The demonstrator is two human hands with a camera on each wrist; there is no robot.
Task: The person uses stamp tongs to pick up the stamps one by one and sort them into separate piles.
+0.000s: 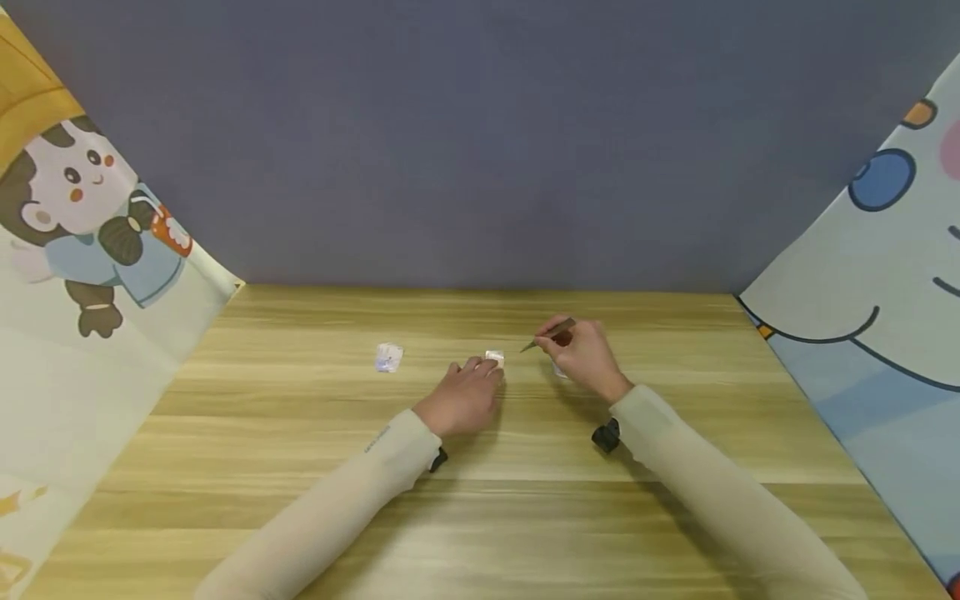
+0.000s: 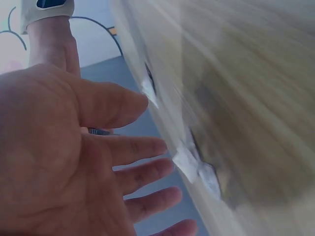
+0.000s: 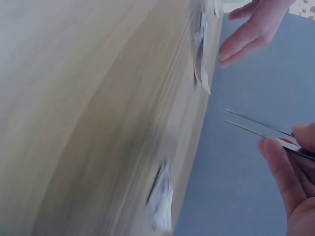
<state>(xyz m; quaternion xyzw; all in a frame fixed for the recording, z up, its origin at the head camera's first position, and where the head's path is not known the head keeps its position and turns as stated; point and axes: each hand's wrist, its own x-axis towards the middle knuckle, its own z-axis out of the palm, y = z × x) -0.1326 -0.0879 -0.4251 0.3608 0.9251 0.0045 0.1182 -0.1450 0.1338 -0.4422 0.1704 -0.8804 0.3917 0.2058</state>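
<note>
My right hand [image 1: 590, 357] pinches a pair of dark metal tweezers [image 1: 557, 330] between thumb and fingers, the points aimed left. In the right wrist view the two prongs of the tweezers [image 3: 288, 144] stand slightly apart with nothing between them. My left hand [image 1: 463, 398] reaches over the middle of the table, its fingers spread and fairly straight in the left wrist view, holding nothing. Just beyond its fingertips lies a small whitish, shiny flat piece [image 1: 494, 356], partly covered by the hand. Another such piece [image 1: 560, 371] is mostly hidden beneath my right hand.
A small whitish stack of thin pieces [image 1: 389, 357] lies on the wooden table [image 1: 300, 467], left of my left hand. Behind the table rises a grey-blue wall [image 1: 480, 150]. Cartoon-printed panels stand on the left [image 1: 97, 250] and right [image 1: 885, 275].
</note>
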